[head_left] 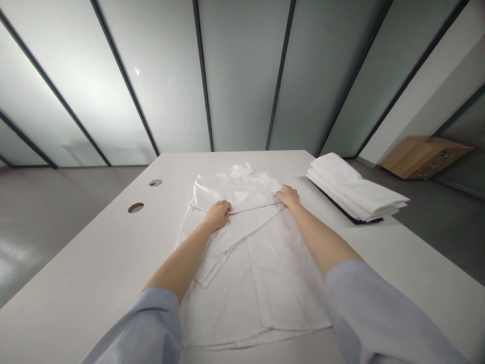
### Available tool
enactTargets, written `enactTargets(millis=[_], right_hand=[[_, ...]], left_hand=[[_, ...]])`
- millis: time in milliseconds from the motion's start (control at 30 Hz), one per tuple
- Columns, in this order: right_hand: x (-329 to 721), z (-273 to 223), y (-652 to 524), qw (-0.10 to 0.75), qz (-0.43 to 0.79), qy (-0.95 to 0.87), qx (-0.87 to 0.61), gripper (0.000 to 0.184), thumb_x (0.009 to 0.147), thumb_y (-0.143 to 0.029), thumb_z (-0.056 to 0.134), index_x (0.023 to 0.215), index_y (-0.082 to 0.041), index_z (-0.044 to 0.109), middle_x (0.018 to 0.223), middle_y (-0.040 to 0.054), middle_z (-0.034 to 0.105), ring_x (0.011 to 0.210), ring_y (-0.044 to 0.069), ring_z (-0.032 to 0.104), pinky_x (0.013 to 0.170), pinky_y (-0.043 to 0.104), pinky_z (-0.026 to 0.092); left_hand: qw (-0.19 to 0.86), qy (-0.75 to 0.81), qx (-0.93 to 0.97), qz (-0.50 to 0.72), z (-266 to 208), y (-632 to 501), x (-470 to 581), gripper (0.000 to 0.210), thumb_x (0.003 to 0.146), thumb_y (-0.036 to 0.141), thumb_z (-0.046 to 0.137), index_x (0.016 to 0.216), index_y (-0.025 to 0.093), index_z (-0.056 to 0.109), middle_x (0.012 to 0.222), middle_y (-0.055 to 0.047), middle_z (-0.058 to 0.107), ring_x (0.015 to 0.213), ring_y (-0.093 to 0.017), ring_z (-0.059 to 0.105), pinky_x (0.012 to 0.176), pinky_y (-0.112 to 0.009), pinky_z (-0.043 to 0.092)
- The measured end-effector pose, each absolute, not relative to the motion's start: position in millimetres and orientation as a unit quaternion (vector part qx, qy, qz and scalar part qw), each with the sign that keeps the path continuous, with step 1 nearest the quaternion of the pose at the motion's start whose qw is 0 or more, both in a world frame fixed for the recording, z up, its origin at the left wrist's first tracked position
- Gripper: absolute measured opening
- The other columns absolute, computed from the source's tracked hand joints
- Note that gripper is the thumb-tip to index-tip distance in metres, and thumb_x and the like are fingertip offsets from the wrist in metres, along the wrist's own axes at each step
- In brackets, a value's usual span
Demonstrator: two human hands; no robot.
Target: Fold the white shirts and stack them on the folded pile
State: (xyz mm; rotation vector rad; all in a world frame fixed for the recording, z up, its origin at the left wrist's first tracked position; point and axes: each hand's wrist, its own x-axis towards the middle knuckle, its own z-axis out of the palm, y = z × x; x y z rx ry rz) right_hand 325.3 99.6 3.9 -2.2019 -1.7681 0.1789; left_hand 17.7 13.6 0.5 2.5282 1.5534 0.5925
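A white shirt [227, 313] lies spread on the white table, its hem toward me and its upper part folded over in a wrinkled layer. One sleeve crosses the body diagonally, with its cuff at the lower left. My left hand [219, 214] rests on the shirt near the middle of the fold, fingers curled on the fabric edge. My right hand [289, 195] grips the shirt at the right end of that fold, with fingertips partly hidden by the cloth.
A stack of folded white cloth [350, 189] sits on a dark flat board [337, 206] at the table's right edge. Two round holes pierce the table [113, 263] at the left. A wooden cabinet [420, 156] stands on the floor at right. Frosted glass panels [242, 76] rise behind.
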Motion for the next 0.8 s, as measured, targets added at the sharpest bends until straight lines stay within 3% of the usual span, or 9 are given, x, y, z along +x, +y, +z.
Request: enactTargets(millis=[167, 333, 500, 600, 700, 800], right_hand=[[325, 13, 94, 0.161, -0.020, -0.645, -0.747, 0.039, 0.080, -0.022, 0.052, 0.118, -0.017, 0.061, 0.119, 0.0152, 0.058, 0.112, 0.031, 0.049, 0.092, 0.041, 0.038], [344, 23, 72, 0.330, -0.033, -0.666, -0.669, 0.025, 0.083, -0.022, 0.045, 0.098, -0.017, 0.065, 0.110, 0.0143, 0.062, 0.108, 0.029, 0.052, 0.095, 0.041, 0.038], [377, 26, 18, 0.495, 0.122, -0.624, -0.592, 0.016, 0.077, -0.023, 0.045, 0.088, -0.022, 0.056, 0.103, 0.0085, 0.068, 0.102, 0.024, 0.059, 0.092, 0.039, 0.044], [397, 21, -24, 0.468, 0.243, -0.652, -0.545, 0.004, 0.074, -0.026, 0.049, 0.072, -0.023, 0.051, 0.100, 0.0062, 0.070, 0.101, 0.023, 0.061, 0.093, 0.039, 0.044], [413, 18, -55, 0.360, 0.313, -0.693, -0.541, 0.009, 0.068, -0.025, 0.052, 0.060, -0.023, 0.052, 0.091, 0.0057, 0.072, 0.101, 0.024, 0.062, 0.095, 0.039, 0.043], [421, 18, -64, 0.293, 0.337, -0.708, -0.548, 0.011, 0.069, -0.029, 0.055, 0.062, -0.022, 0.060, 0.083, 0.0050, 0.071, 0.094, 0.025, 0.064, 0.092, 0.039, 0.046]], left_hand=[[0.053, 0.525, 0.829, 0.186, 2, 13, 18, 0.023, 0.071, 0.005, 0.046, 0.084, 0.020, 0.058, 0.091, -0.006, 0.061, 0.091, -0.021, 0.055, 0.085, -0.034, 0.046], [0.041, 0.548, 0.817, 0.174, 6, 10, 20, 0.022, 0.074, 0.007, 0.046, 0.087, 0.021, 0.059, 0.096, -0.007, 0.062, 0.095, -0.022, 0.056, 0.086, -0.036, 0.046], [0.020, 0.592, 0.788, 0.165, 8, 8, 18, 0.030, 0.078, 0.015, 0.051, 0.105, 0.022, 0.061, 0.119, -0.009, 0.061, 0.113, -0.026, 0.052, 0.093, -0.040, 0.044], [-0.005, 0.620, 0.770, 0.151, 6, 9, 12, 0.047, 0.079, 0.021, 0.054, 0.126, 0.024, 0.055, 0.138, -0.010, 0.051, 0.128, -0.028, 0.044, 0.103, -0.044, 0.038], [-0.026, 0.642, 0.760, 0.102, 4, 12, 5, 0.054, 0.080, 0.022, 0.054, 0.134, 0.024, 0.051, 0.145, -0.011, 0.045, 0.135, -0.029, 0.038, 0.109, -0.045, 0.030], [-0.026, 0.643, 0.763, 0.060, 1, 14, 1, 0.054, 0.083, 0.021, 0.050, 0.137, 0.024, 0.049, 0.148, -0.012, 0.042, 0.136, -0.029, 0.037, 0.110, -0.047, 0.028]])
